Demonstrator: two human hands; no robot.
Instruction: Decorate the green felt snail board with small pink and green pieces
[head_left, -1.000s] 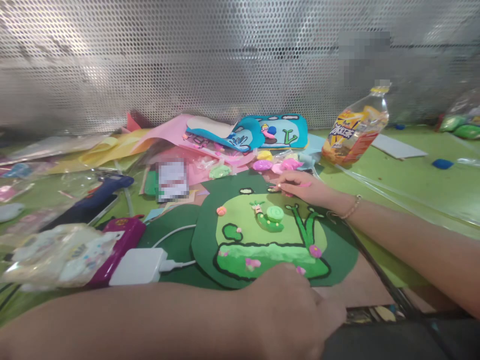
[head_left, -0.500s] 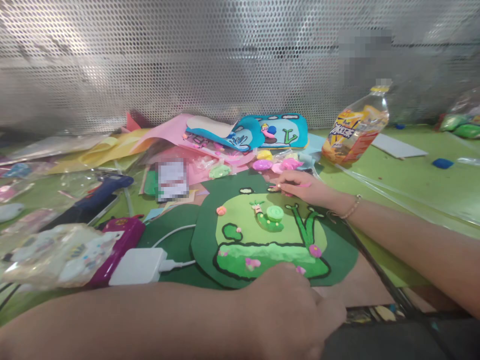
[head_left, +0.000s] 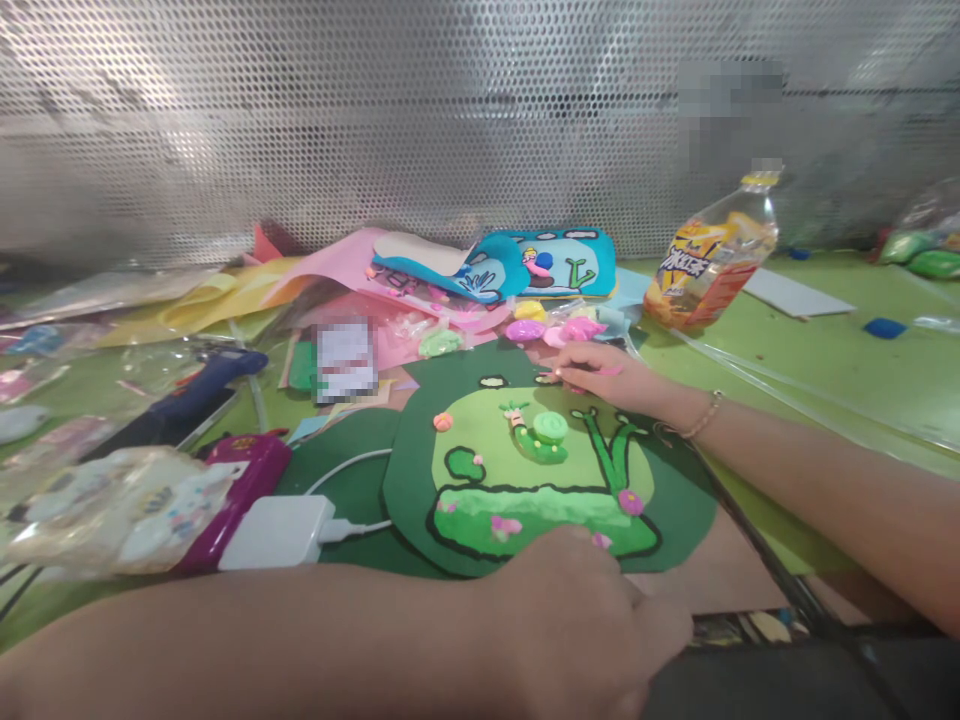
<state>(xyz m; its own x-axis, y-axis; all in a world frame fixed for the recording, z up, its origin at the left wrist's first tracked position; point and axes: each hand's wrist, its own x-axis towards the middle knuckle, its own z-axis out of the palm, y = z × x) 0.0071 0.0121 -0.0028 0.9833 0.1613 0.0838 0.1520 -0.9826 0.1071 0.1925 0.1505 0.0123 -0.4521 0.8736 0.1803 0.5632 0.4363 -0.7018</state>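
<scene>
A dark green paper sheet (head_left: 409,470) with a lighter green centre bears a clay picture: a snail (head_left: 550,430) with a coiled shell, a forked plant (head_left: 611,460) and a black-outlined grass strip (head_left: 540,508) with pink bits. At its upper right edge my right hand (head_left: 592,368) pinches a slim pink clay tool (head_left: 611,371), its tip beside a small black-outlined shape (head_left: 544,379). My left hand (head_left: 570,625) lies closed at the sheet's near edge, fingers curled under; whatever they hold, if anything, is hidden.
Behind the sheet lie bagged clay lumps (head_left: 525,328) and blue clay pictures (head_left: 577,262). A drink bottle (head_left: 701,260) leans back right, before a perforated metal panel (head_left: 450,110). At left are a white charger (head_left: 274,530) with cable, a purple case (head_left: 247,480) and a blue tool (head_left: 202,390).
</scene>
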